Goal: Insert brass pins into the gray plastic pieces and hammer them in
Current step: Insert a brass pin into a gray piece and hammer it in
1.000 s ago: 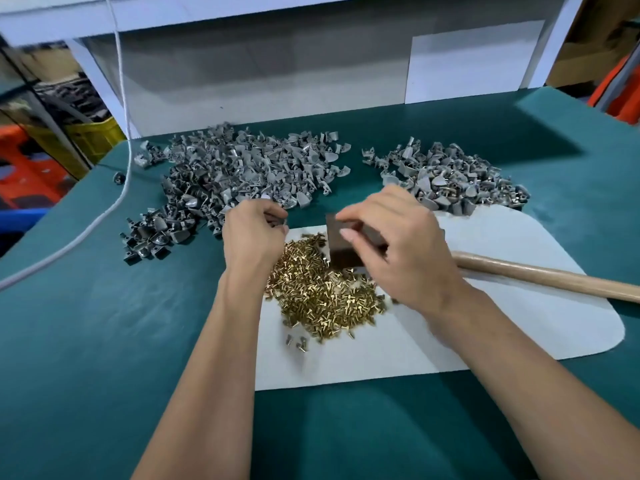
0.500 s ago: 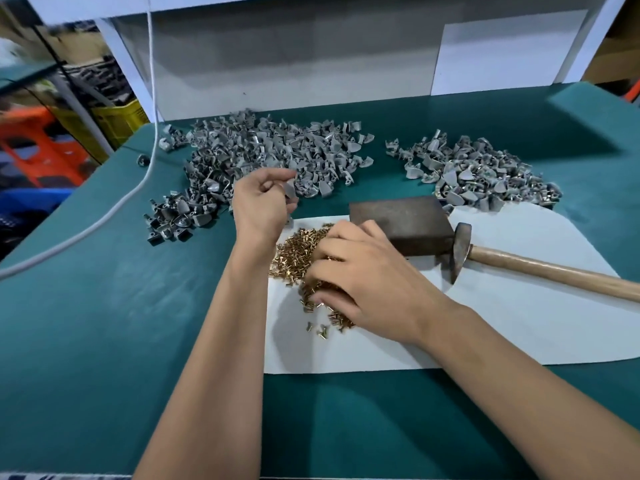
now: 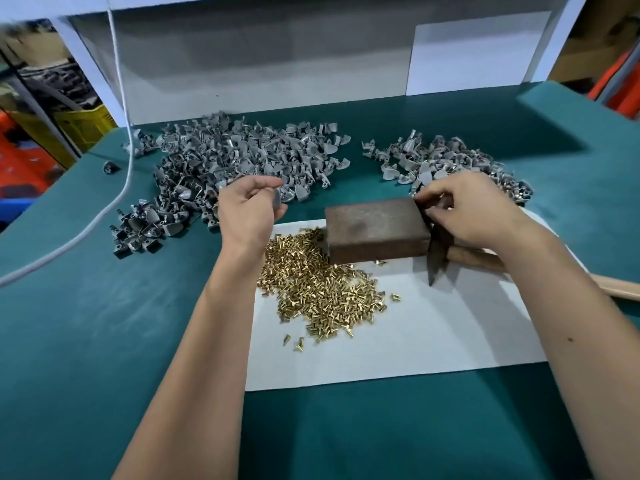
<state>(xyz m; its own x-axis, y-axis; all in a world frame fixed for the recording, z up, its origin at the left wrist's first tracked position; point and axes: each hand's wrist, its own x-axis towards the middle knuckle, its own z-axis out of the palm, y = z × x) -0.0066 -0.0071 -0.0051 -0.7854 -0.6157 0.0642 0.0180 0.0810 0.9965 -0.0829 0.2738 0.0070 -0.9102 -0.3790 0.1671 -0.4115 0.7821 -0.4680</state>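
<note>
A heap of brass pins lies on a white sheet, with a brown metal block behind it. My left hand pinches one gray plastic piece just in front of the big gray pile. My right hand hovers at the block's far right corner. Its thumb and fingertips pinch something tiny that looks like a brass pin. Below that hand, the hammer leans against the block's right end, and its wooden handle runs off to the right.
A second gray pile lies at the back right and a darker small heap at the left. A white cable crosses the green table's left side. A yellow crate stands beyond the left edge.
My right hand has left the brass pin heap and risen to the block's far right corner. My left hand still holds a gray piece and has barely moved.
</note>
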